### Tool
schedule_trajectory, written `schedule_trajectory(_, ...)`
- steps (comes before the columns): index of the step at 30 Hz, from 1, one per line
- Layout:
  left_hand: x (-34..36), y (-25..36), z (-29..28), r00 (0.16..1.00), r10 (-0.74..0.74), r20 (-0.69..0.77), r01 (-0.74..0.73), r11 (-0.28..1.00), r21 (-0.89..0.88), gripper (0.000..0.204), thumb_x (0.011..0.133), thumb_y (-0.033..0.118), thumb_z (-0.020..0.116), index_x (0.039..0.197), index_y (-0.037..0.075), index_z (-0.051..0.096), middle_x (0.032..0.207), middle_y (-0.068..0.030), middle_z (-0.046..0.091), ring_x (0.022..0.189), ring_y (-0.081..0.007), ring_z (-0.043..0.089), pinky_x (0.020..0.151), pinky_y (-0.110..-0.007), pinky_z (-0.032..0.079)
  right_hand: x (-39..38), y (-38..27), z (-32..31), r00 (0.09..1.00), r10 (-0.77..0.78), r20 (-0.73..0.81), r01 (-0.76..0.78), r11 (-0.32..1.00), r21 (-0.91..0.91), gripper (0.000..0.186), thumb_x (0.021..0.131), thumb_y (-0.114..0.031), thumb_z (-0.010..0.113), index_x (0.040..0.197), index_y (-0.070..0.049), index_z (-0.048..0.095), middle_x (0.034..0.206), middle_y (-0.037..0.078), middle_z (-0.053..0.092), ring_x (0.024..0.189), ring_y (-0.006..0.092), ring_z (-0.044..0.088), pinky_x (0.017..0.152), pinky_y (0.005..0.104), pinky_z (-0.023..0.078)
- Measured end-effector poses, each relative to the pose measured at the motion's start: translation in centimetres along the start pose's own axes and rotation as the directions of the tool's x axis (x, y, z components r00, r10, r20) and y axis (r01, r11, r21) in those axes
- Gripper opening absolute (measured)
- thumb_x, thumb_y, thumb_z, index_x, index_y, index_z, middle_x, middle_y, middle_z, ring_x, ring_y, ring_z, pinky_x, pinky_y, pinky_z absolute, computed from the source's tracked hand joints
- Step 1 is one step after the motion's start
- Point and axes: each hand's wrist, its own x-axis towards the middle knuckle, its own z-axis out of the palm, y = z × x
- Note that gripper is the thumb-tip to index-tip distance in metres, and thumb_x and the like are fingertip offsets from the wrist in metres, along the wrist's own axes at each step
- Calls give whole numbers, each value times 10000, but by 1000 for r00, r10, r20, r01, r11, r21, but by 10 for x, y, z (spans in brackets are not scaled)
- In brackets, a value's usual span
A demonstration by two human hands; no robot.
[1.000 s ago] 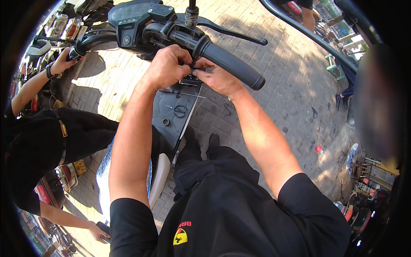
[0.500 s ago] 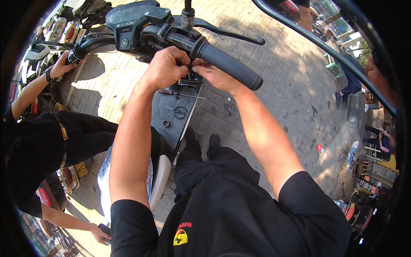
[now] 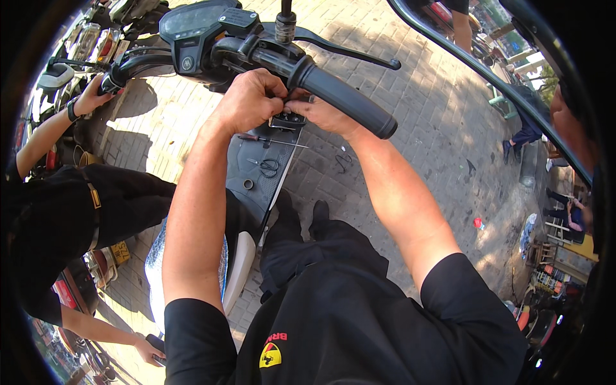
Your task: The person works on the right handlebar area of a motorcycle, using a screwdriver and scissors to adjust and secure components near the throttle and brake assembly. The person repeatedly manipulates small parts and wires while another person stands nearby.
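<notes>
Over the last second the view has slid a little: the handlebar grip (image 3: 343, 99) and the display (image 3: 192, 19) sit slightly higher and further left than before. The left hand (image 3: 250, 102) has closed tighter over the small black part (image 3: 287, 119) under the bar, its knuckles bunched, and the right hand (image 3: 324, 115) has drawn in to meet it. On the right a dark curved bar (image 3: 487, 74) now sweeps further across the view.

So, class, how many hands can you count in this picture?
4: left hand and right hand under the handlebar; another person's hand upper left, another bottom left. More may be hidden.
</notes>
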Motion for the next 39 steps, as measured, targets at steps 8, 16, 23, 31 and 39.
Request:
schedule_trajectory(8, 0, 7, -8, 998, 46, 29, -50, 991, 121, 193, 722, 47, 713, 904, -11, 737, 831, -122, 698, 756, -208, 692, 700, -328, 547, 4, 14, 9, 999, 22, 31, -24, 998, 63, 252, 751, -10, 788, 989, -19, 706, 807, 119, 729, 746, 198, 715, 720, 317, 574)
schedule_trajectory(16, -9, 10, -6, 997, 42, -57, -38, 997, 74, 190, 742, 54, 674, 915, -7, 722, 803, -131, 705, 740, -231, 689, 696, -345, 540, -3, 17, 17, 997, 44, -67, -41, 998, 49, 195, 798, 5, 742, 988, -11, 700, 833, 107, 733, 759, 197, 714, 708, 328, 567)
schedule_trajectory(23, -8, 11, -9, 997, -60, -56, 64, 995, 70, 215, 736, 73, 667, 924, -10, 728, 782, -160, 705, 727, -238, 687, 697, -352, 536, -7, -6, 26, 963, 257, -74, -253, 966, 59, 107, 902, -79, 674, 967, 0, 705, 855, 59, 709, 802, 130, 628, 745, 303, 495)
schedule_trajectory(31, -7, 9, -11, 997, -70, -21, 70, 997, 23, 192, 749, 73, 656, 908, -16, 716, 742, -114, 682, 697, -185, 653, 662, -337, 514, -3, -17, 32, 949, 282, -142, -285, 959, -2, 144, 870, -107, 683, 966, -2, 712, 879, 83, 729, 816, 158, 662, 752, 319, 506)
schedule_trajectory(39, -12, 19, -3, 994, -49, -97, 55, 996, 68, 179, 751, 96, 656, 873, -30, 694, 712, -93, 662, 653, -154, 615, 630, -326, 497, -5, -19, 44, 908, 143, -394, -257, 932, -255, 121, 826, -112, 667, 838, 1, 709, 736, 126, 703, 675, 222, 669, 660, 352, 516)
